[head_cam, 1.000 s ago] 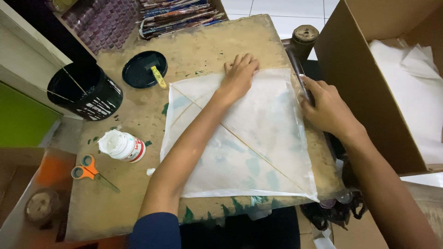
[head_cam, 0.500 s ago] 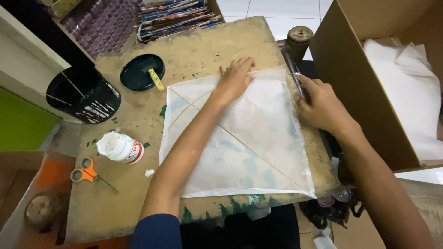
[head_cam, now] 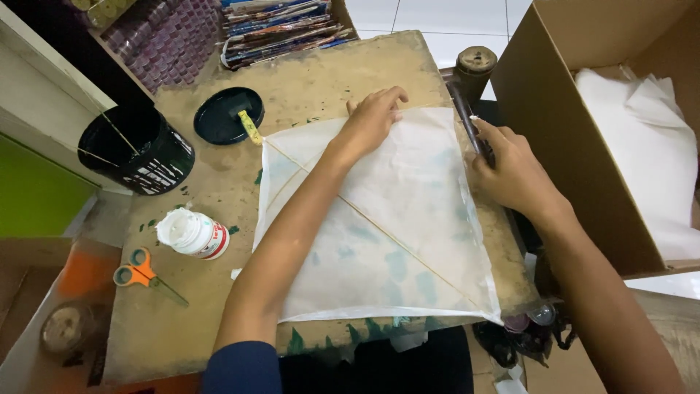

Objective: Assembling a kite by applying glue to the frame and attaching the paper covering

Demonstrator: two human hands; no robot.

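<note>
A white paper kite (head_cam: 408, 241) with thin stick spars lies flat on a worn wooden board (head_cam: 306, 80). My left hand (head_cam: 370, 120) presses flat on the kite's far corner, fingers spread. At the kite's right edge my right hand (head_cam: 507, 171) grips a dark slim tool (head_cam: 467, 117) whose far end points away from me along the board's right edge.
A black bucket (head_cam: 138, 149), a black lid with a yellow-handled brush (head_cam: 227, 115), a white glue jar (head_cam: 193, 233) and orange scissors (head_cam: 142, 273) sit at the left. An open cardboard box (head_cam: 576, 138) with white paper stands at the right. Stacked magazines (head_cam: 281, 25) lie at the far edge.
My right hand has shifted a little along the kite's right edge while gripping the dark tool. My left hand stays pressed on the far corner.
</note>
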